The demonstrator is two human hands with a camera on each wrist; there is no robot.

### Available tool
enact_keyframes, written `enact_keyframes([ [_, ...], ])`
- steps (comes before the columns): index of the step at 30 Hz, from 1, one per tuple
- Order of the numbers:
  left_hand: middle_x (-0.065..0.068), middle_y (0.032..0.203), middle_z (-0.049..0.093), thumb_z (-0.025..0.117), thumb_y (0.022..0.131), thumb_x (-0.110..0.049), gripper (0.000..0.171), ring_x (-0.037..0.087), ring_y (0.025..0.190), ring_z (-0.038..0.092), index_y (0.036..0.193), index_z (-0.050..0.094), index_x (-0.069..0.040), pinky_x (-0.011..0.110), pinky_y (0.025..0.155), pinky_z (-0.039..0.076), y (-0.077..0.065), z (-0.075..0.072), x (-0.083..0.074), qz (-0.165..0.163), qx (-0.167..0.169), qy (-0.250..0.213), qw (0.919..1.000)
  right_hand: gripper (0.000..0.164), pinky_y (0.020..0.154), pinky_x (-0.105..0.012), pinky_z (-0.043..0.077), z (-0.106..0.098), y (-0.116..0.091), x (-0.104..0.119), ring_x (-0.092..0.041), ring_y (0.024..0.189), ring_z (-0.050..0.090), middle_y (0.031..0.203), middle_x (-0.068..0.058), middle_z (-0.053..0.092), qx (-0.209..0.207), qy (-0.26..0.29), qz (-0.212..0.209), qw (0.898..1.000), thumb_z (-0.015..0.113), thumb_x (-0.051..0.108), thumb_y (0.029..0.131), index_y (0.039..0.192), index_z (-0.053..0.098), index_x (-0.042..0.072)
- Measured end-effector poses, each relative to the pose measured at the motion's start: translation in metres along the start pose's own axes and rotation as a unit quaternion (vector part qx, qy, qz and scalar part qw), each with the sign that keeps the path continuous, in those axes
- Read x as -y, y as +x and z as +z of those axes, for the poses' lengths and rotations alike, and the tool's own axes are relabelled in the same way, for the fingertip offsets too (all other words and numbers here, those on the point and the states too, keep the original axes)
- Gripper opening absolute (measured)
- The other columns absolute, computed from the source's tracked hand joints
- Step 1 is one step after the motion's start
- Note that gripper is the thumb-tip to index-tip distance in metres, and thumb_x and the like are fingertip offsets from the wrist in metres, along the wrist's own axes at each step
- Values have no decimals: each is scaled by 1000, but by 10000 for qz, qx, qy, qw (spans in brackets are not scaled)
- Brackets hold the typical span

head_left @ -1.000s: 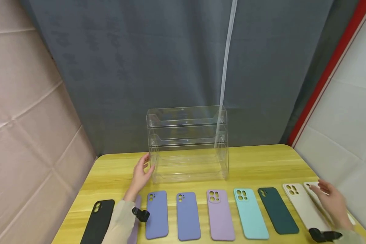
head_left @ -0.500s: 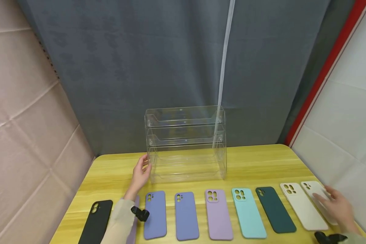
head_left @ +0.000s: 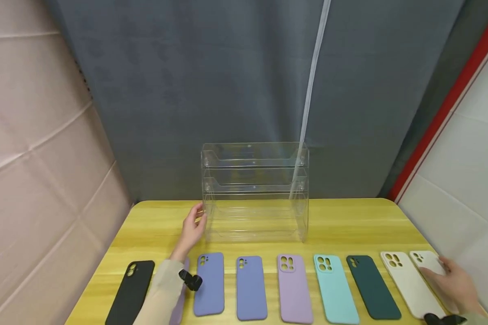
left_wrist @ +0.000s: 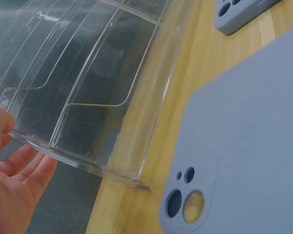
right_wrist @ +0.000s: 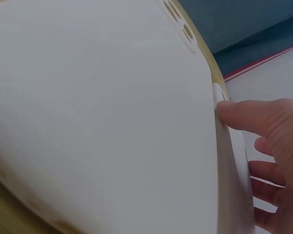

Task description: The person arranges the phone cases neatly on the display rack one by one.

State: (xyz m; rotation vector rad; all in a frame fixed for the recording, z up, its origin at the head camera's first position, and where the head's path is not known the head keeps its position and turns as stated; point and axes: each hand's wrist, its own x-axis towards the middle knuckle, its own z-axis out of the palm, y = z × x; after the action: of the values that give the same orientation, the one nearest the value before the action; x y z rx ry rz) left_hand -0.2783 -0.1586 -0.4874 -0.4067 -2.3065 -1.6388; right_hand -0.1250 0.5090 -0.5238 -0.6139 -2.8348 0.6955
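At the left side of a clear acrylic tiered rack, my left hand holds the side panel. The left wrist view has the thumb in front of the panel's edge and fingers behind it. Far to the right, my right hand grips the outermost white phone case across its width. Its thumb is at one long edge and the other fingers at the opposite edge, as the right wrist view shows. Another white phone case lies just left of it and fills much of that view.
In a row along the front of the wooden table lie a black case, a half-covered purple case, two blue-violet cases, a lilac case, a turquoise case and a dark green case. A grey curtain hangs behind.
My right hand has come down from above the outermost white case and now grips its edges. The left hand stays at the rack's side. The head view has shifted slightly.
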Motion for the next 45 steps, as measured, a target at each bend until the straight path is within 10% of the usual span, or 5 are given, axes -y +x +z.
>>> enact_keyframes([
  [14,29,123,51,51,94,0,39,43,107,53,131,43,9,55,85,47,-2,-1,-1,55,-161,88,9998,85,85,-58,41,-1,10,4,-57,102,44,116,-45,40,268,-719,218,9968,74,41,74,118,37,-23],
  [27,28,125,50,51,96,-3,39,42,110,52,132,43,7,54,86,46,4,-4,-3,-67,-63,148,9998,82,81,-60,40,-10,7,3,-60,97,43,114,-48,39,-60,-335,-247,9991,68,39,80,119,35,-26],
  [45,30,122,52,51,94,0,38,43,108,53,130,45,10,53,86,47,4,-1,-3,-140,-164,48,9998,78,70,-52,39,-44,11,69,-54,97,46,116,-45,43,-737,123,-828,9938,70,31,81,126,37,-23],
])
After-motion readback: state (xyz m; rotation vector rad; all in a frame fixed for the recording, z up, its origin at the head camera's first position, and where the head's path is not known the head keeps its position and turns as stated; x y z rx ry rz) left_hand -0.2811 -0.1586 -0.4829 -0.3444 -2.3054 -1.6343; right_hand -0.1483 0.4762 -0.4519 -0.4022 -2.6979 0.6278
